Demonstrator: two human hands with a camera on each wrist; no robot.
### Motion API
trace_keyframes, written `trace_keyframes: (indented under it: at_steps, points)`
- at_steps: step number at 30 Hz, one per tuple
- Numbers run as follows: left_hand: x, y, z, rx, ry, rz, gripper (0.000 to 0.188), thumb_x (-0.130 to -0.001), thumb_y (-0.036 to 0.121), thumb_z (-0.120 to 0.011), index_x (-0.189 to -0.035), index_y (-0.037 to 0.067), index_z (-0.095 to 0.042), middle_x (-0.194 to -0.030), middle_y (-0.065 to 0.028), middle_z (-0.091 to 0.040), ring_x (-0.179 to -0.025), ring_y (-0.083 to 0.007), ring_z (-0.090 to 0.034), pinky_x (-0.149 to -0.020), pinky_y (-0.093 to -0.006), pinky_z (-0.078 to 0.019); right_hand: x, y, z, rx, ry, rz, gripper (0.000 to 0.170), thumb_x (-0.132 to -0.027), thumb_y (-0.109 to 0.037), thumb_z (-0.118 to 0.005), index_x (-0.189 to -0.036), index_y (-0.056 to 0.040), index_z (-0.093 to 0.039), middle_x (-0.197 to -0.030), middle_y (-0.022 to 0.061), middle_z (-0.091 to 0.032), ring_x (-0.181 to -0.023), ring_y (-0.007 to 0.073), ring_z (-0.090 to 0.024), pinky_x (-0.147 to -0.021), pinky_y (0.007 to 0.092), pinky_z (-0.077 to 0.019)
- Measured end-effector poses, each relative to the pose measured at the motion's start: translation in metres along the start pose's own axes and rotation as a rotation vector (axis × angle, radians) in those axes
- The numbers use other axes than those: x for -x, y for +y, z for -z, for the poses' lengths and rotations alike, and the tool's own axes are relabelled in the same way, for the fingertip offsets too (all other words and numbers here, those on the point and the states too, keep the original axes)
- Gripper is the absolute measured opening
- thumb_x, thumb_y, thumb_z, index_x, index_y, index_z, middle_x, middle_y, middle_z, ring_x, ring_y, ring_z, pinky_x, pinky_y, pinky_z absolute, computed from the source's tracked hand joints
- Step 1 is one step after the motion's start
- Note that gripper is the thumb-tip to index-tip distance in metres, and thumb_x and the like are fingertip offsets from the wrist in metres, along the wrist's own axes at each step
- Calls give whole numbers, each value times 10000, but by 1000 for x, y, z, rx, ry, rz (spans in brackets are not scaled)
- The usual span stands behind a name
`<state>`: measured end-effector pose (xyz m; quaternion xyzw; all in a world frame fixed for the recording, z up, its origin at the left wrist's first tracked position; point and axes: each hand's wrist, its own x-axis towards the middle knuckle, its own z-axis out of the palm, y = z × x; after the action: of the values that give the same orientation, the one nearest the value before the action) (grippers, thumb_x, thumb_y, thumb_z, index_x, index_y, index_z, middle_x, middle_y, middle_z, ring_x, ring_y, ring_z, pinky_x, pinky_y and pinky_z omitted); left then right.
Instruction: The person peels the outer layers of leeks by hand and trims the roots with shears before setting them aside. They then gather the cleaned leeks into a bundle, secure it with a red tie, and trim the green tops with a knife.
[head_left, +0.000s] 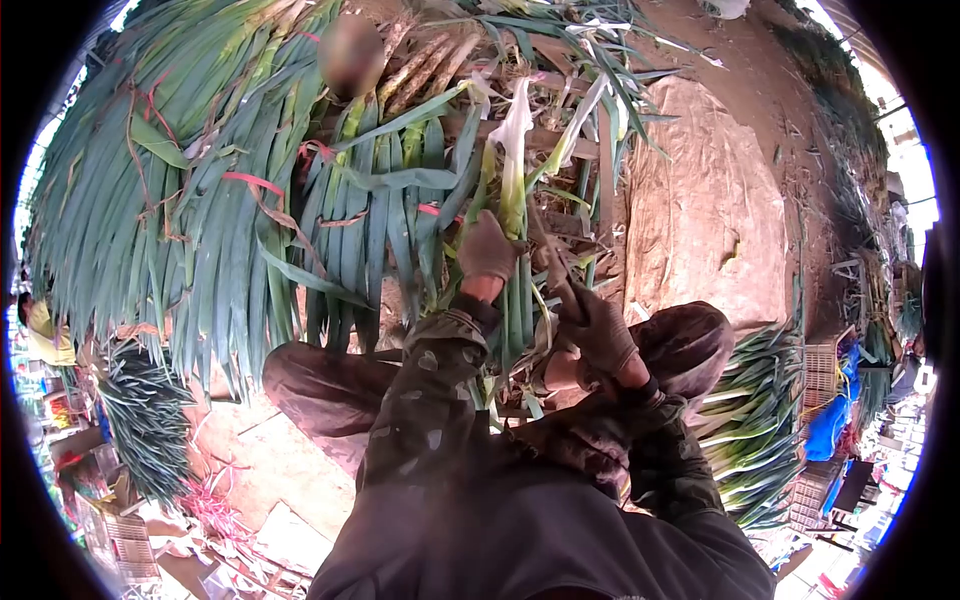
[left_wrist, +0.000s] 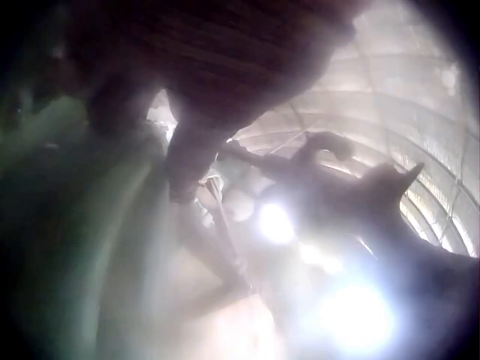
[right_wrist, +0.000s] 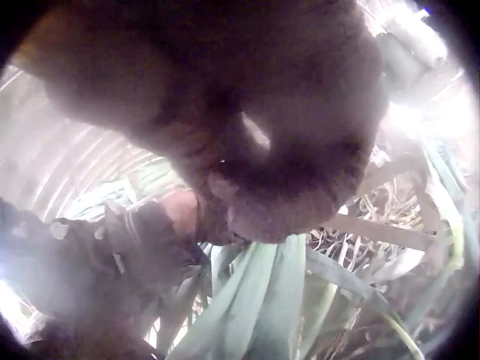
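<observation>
In the head view my gloved left hand [head_left: 487,248] grips a leek [head_left: 513,185] by its green part, its pale shank pointing away from me. My gloved right hand [head_left: 602,335] is curled round the handle of a long, narrow knife [head_left: 551,262], whose brownish blade points up beside the leek. In the right wrist view the right hand [right_wrist: 300,142] looms dark over green leaves [right_wrist: 259,300], and the flat blade [right_wrist: 386,232] sticks out to the right. The left wrist view is hazy; the left hand [left_wrist: 225,67] fills its top, with blurred leaves [left_wrist: 97,232] below.
A large heap of leeks [head_left: 200,230] with pink ties lies to the left. More leeks [head_left: 755,430] are laid in a row by my right knee. A tan sheet [head_left: 705,200] covers ground at the right. Crates [head_left: 822,375] stand farther right, and a leafy bundle [head_left: 145,420] sits at lower left.
</observation>
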<state>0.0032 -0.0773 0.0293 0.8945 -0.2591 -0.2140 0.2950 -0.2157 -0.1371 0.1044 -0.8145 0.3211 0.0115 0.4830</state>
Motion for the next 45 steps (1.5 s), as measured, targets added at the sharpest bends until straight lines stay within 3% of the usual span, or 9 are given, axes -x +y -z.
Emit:
trace_keyframes:
  at_steps: [8, 13, 20, 21, 25, 31, 34, 41, 45]
  points:
    - [13, 3, -23, 158, 10, 31, 673, -633, 368, -892, -1086, 21, -534, -952, -232, -696, -925, -442, -674, -801, -501, -532, 39, -9, 2, -50, 161, -20, 530, -817, -116, -688, -1310, 26, -556, -909, 243, -672, -839, 245, -700, -756, 369, -536]
    - [35, 6, -24, 341, 35, -33, 603, -650, 327, -866, -1062, 33, -537, -924, -203, -703, -888, -430, -677, -770, -506, -532, 67, 3, -1, -11, 101, -72, 545, -806, -144, -709, -1302, 20, -553, -822, 277, -646, -819, 435, -684, -693, 420, -540]
    - [44, 6, -36, 515, 10, -30, 471, -627, 236, -882, -934, 40, -583, -788, -134, -694, -720, -305, -686, -687, -418, -531, 85, 9, -2, 31, 116, 0, 593, -790, -133, -696, -1335, 32, -529, -813, 276, -645, -807, 424, -691, -682, 423, -534]
    - [45, 9, -35, 563, 10, -10, 362, -643, 164, -863, -858, 33, -602, -744, -80, -675, -658, -201, -645, -659, -354, -524, 88, 13, -5, 29, 141, 8, 600, -788, -131, -692, -1339, 35, -524, -814, 277, -645, -804, 419, -694, -680, 422, -533]
    - [44, 5, -44, 868, -167, -84, 254, -705, 59, -794, -919, -12, -678, -806, -29, -678, -719, -98, -604, -690, -275, -508, 94, 11, -3, 4, 169, -48, 610, -783, -124, -683, -1344, 48, -515, -831, 284, -643, -807, 412, -700, -679, 418, -532]
    - [50, 10, -42, 914, -216, -17, 214, -812, 31, -709, -1018, -26, -702, -883, -39, -709, -783, -101, -618, -746, -264, -504, 91, 12, 5, -26, 112, -20, 606, -779, -120, -686, -1337, 46, -515, -845, 297, -636, -805, 433, -686, -678, 427, -532]
    - [53, -1, -53, 1047, -198, 37, 224, -846, 26, -677, -1060, -31, -707, -903, -31, -708, -797, -99, -615, -760, -265, -502, 94, 9, 5, 43, 129, 13, 531, -824, -130, -707, -1306, 25, -547, -842, 236, -646, -812, 351, -730, -700, 361, -546]
    - [56, -6, -50, 1222, -280, 161, 201, -894, 42, -637, -1057, -40, -721, -870, -6, -680, -747, -79, -570, -690, -248, -467, 78, 16, -3, 66, 93, 107, 589, -792, -107, -714, -1324, 62, -524, -900, 288, -648, -862, 372, -722, -711, 370, -550]
    - [56, 6, -31, 909, -215, 74, 176, -879, 103, -683, -979, -30, -741, -770, 12, -661, -679, -77, -552, -634, -256, -447, 78, 7, 0, 85, 128, 37, 569, -781, -125, -724, -1300, 17, -541, -891, 283, -658, -864, 430, -684, -707, 435, -546]
